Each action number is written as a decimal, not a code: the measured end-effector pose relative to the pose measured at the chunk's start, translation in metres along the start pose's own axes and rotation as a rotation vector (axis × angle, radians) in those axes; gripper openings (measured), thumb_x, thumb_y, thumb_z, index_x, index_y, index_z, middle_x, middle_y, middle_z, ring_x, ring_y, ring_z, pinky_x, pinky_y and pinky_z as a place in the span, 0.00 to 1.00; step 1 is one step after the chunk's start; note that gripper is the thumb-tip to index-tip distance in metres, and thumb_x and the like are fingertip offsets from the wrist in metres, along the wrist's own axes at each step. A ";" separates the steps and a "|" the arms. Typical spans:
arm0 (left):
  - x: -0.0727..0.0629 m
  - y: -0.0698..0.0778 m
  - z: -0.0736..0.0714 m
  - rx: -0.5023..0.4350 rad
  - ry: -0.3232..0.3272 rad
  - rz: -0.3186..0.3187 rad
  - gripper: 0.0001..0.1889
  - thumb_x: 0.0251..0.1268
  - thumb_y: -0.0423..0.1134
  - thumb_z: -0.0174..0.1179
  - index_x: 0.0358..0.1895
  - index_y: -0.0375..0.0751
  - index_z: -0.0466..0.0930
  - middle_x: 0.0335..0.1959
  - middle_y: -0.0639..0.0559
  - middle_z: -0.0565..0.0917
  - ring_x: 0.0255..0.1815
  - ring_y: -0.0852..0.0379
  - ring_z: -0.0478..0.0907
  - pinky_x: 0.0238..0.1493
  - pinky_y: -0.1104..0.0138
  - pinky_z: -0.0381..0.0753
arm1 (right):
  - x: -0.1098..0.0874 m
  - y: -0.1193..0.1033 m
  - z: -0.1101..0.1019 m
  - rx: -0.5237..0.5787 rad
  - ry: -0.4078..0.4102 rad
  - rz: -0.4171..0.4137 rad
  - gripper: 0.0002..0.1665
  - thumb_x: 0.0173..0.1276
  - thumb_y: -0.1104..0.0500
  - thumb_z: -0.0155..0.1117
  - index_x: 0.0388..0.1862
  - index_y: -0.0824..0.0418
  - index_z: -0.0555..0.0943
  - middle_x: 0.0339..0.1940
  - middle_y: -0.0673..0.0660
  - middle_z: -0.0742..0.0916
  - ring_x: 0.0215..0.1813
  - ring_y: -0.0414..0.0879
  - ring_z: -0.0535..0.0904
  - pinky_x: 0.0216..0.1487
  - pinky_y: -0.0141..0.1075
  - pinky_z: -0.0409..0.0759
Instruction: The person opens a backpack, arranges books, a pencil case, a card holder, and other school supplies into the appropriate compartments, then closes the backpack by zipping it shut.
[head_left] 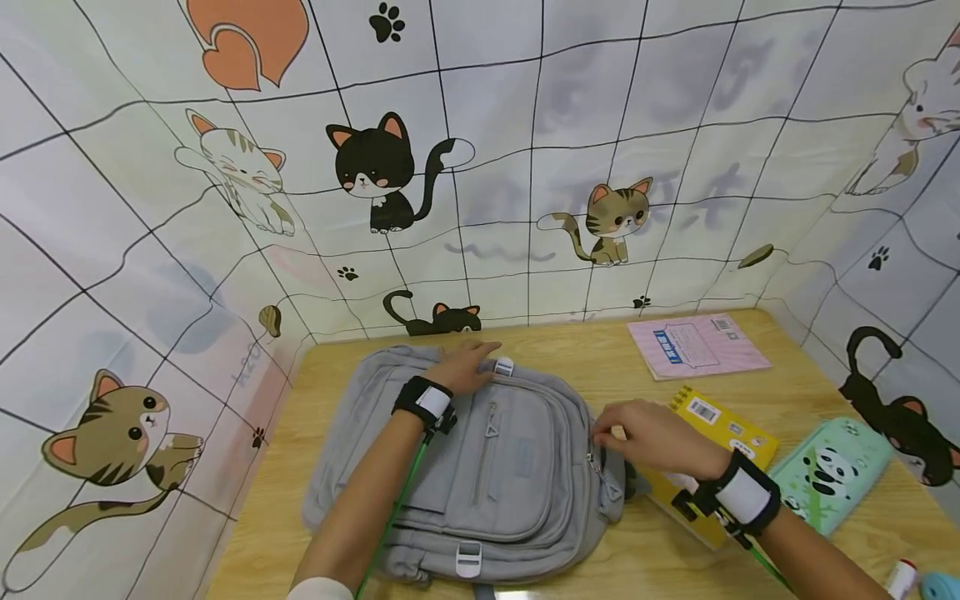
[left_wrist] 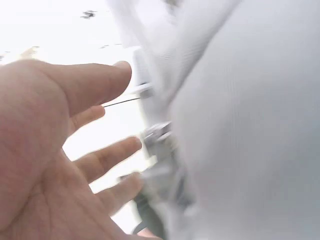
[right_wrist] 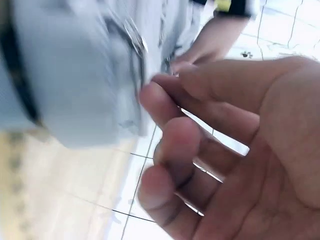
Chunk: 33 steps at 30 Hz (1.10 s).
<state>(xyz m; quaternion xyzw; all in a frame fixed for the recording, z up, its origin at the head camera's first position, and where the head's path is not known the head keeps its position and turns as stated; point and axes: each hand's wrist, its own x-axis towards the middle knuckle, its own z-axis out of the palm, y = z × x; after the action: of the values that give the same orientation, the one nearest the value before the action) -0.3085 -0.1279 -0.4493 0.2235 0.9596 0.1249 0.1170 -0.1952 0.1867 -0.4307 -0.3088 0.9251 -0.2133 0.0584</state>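
A grey backpack [head_left: 517, 458] lies flat on the wooden table, its front pocket and zippers facing up. My left hand [head_left: 467, 367] rests at its far edge beside a white buckle [head_left: 504, 367]. In the left wrist view the fingers of that hand [left_wrist: 75, 145] are spread and loosely bent, with grey fabric alongside. At the backpack's right side, my right hand [head_left: 648, 433] has curled fingers and pinches the edge by the zipper, just above a zipper pull [head_left: 595, 461]. The right wrist view shows this hand's [right_wrist: 215, 135] thumb and forefinger close together at the fabric edge.
Right of the backpack lie a yellow spiral notebook [head_left: 727, 425], partly under my right hand, and a mint panda pencil case [head_left: 832, 471]. A pink booklet [head_left: 697, 346] is farther back. A red-capped white tube [head_left: 902, 577] sits at the near right. Cat-patterned cloth [head_left: 495, 192] surrounds the table.
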 end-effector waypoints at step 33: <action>-0.122 -0.084 0.014 -0.041 -0.002 -0.018 0.43 0.50 0.65 0.58 0.70 0.56 0.57 0.74 0.53 0.50 0.74 0.39 0.40 0.55 0.26 0.33 | 0.055 0.032 0.025 0.014 -0.163 0.215 0.08 0.57 0.56 0.66 0.27 0.56 0.76 0.18 0.48 0.75 0.21 0.41 0.69 0.20 0.33 0.64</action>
<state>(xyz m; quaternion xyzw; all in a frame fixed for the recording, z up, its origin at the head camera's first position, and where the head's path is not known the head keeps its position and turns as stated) -0.2311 -0.2541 -0.4665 0.2126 0.9587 0.1433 0.1234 -0.2508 0.1685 -0.4658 -0.2236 0.9435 -0.1865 0.1579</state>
